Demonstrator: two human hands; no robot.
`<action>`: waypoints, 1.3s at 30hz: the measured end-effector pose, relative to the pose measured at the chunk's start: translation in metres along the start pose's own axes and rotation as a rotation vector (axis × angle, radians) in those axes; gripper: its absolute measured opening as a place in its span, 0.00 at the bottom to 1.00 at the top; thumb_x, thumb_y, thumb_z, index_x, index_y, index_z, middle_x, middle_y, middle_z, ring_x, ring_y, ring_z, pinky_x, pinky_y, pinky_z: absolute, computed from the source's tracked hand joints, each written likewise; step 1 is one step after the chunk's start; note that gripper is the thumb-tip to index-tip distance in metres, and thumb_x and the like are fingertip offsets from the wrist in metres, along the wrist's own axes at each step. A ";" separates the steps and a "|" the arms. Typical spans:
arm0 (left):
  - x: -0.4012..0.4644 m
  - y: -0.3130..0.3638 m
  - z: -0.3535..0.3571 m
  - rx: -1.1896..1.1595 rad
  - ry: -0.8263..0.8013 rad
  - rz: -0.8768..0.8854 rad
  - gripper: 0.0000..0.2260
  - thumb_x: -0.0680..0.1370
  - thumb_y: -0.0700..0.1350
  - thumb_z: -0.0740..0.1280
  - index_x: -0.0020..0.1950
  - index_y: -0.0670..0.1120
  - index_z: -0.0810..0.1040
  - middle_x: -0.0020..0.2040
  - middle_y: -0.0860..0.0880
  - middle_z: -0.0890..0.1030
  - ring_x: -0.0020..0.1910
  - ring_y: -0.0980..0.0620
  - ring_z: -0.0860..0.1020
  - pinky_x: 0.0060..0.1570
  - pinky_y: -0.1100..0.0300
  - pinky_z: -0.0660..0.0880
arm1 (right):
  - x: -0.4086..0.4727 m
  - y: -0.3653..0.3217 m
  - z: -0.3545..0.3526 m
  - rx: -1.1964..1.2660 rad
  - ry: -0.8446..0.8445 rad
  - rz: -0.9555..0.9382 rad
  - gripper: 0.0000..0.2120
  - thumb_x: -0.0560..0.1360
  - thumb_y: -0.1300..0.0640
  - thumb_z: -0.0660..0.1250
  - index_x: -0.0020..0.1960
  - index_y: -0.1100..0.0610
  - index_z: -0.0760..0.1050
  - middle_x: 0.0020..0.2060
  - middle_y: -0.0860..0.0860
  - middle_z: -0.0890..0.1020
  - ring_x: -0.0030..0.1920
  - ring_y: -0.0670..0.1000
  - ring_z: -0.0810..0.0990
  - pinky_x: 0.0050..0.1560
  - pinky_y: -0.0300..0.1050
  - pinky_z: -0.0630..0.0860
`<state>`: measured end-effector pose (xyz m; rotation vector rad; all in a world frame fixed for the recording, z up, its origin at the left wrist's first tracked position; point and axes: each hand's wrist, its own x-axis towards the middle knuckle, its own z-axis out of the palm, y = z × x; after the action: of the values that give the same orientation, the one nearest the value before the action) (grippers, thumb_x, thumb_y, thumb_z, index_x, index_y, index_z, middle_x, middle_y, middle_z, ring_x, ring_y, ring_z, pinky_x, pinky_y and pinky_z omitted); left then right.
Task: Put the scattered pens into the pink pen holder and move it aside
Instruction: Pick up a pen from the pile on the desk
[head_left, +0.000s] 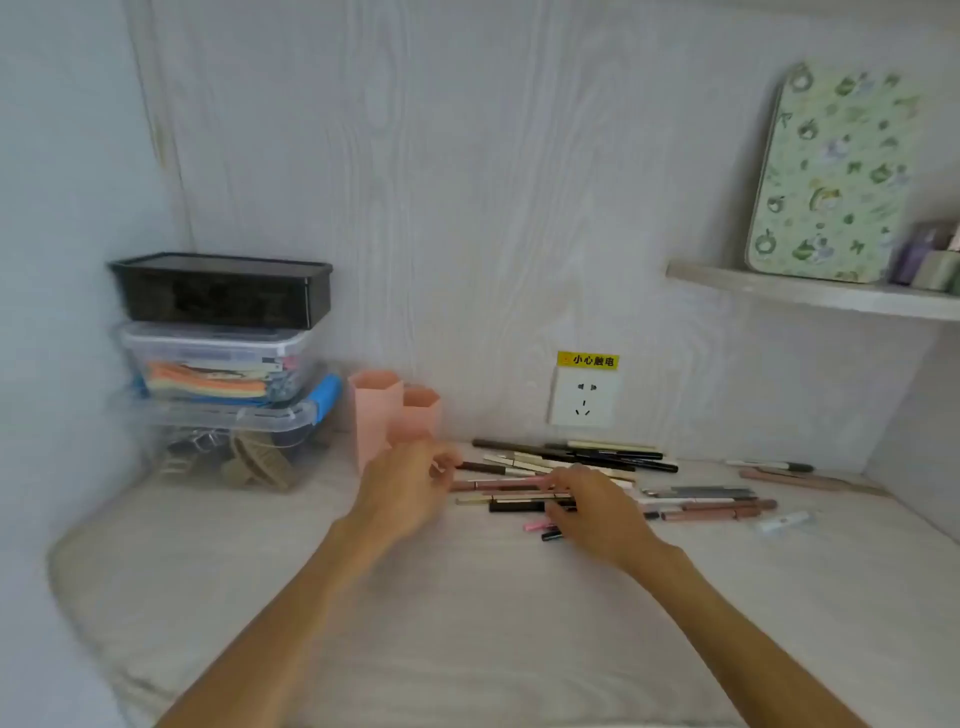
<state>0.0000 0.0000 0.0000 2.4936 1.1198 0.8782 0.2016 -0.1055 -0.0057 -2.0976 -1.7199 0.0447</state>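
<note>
The right hand (592, 512) rests loosely curled on the scattered pens (571, 467), lying crosswise right of the pink pen holder (384, 421); the left hand (410, 483), half-open, hovers nearer it.

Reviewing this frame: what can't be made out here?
Head view only:
- Left hand: motion-blurred, so its grip is unclear.
- Pens: the right hand covers some, so no count.
- Pink pen holder: its inside is hidden by its walls.
- Shelf items: cut off by the right edge.
</note>
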 end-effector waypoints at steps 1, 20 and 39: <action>-0.002 0.000 0.003 0.041 0.020 0.029 0.09 0.77 0.46 0.67 0.55 0.54 0.80 0.50 0.56 0.82 0.45 0.58 0.78 0.46 0.63 0.75 | 0.002 -0.001 0.005 -0.006 0.019 -0.019 0.13 0.77 0.54 0.62 0.60 0.50 0.74 0.54 0.49 0.77 0.56 0.51 0.74 0.52 0.44 0.71; 0.000 -0.014 0.031 0.292 0.084 0.104 0.13 0.81 0.47 0.59 0.63 0.54 0.75 0.58 0.55 0.75 0.59 0.56 0.69 0.47 0.61 0.72 | 0.060 0.003 0.030 -0.014 0.154 -0.179 0.10 0.73 0.49 0.68 0.54 0.45 0.80 0.43 0.45 0.79 0.49 0.49 0.75 0.43 0.41 0.67; 0.022 -0.025 -0.047 -0.259 1.173 0.078 0.10 0.77 0.47 0.68 0.58 0.51 0.76 0.52 0.52 0.80 0.51 0.57 0.77 0.46 0.70 0.72 | 0.059 -0.014 0.049 0.130 0.070 -0.328 0.10 0.74 0.44 0.64 0.53 0.44 0.79 0.45 0.37 0.76 0.50 0.41 0.73 0.48 0.37 0.71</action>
<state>-0.0324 0.0335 0.0339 1.7050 1.0247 2.4529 0.1885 -0.0331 -0.0316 -1.6845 -1.9399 -0.0130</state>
